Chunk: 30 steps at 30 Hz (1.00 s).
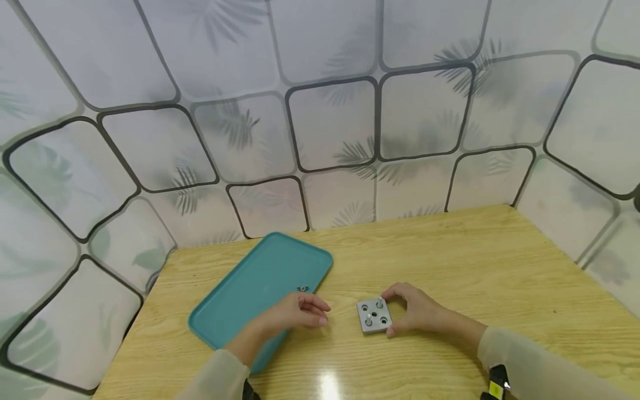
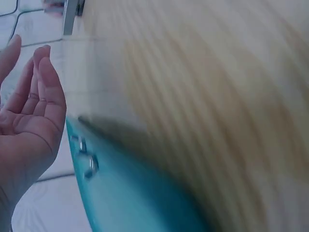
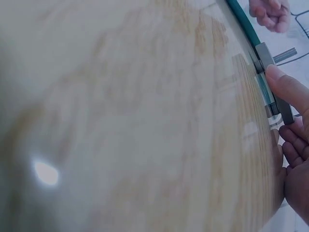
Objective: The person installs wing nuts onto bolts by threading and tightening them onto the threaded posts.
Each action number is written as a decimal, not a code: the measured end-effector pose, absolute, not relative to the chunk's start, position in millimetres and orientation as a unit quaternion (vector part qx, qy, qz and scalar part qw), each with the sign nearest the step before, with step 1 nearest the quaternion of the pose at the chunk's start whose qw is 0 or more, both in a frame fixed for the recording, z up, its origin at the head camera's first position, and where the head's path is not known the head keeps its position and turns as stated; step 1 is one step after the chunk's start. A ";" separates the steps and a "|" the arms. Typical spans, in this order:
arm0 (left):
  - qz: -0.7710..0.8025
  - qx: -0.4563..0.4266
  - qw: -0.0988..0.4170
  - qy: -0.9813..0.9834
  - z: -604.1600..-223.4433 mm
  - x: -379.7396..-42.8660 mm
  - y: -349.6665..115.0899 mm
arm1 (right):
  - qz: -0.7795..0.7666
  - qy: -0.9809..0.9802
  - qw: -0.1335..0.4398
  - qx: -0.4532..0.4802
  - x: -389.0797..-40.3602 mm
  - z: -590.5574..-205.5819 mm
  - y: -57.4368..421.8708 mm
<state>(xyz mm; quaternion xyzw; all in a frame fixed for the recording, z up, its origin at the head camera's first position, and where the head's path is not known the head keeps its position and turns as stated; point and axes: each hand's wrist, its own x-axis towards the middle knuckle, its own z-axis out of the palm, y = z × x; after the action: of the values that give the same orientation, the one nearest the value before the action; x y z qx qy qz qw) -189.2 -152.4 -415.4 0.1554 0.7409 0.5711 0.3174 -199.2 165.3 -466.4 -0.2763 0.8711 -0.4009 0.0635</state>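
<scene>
A square grey metal plate [image 1: 367,328] with several holes lies on the table, and two threaded bolts [image 3: 285,55] stand up from it. My right hand [image 1: 417,312] holds the plate at its right side, thumb on the near corner and fingers on the far one. To the left of the plate, my left hand [image 1: 302,310] hovers by the tray's right edge, its fingers relaxed and holding nothing. Small metal pieces [image 2: 91,165] lie on the teal tray [image 1: 250,289]; in the head view they look like a wing nut, partly blurred.
The wooden table [image 1: 450,261] carries the tray on its left side. A patterned wall [image 1: 335,128] stands along the back edge and both sides. Light glares off the table's near part.
</scene>
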 end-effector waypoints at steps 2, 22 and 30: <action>0.572 0.156 0.319 0.739 -413.6 -190.3 -163.5 | -0.404 0.870 0.063 -0.276 -198.9 -467.2 165.3; 0.501 0.098 0.253 0.822 -403.8 -202.4 -232.9 | -0.408 0.868 0.063 -0.276 -200.2 -467.6 166.2; 0.453 0.127 0.214 0.856 -411.3 -211.8 -242.5 | -0.408 0.869 0.070 -0.272 -200.6 -467.1 166.1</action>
<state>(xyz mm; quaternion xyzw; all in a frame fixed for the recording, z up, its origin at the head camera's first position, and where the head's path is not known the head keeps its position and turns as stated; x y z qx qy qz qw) -211.8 -242.5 -411.3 0.1268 0.8560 0.4532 0.2139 -200.6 166.1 -467.1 -0.2718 0.8688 -0.4078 0.0699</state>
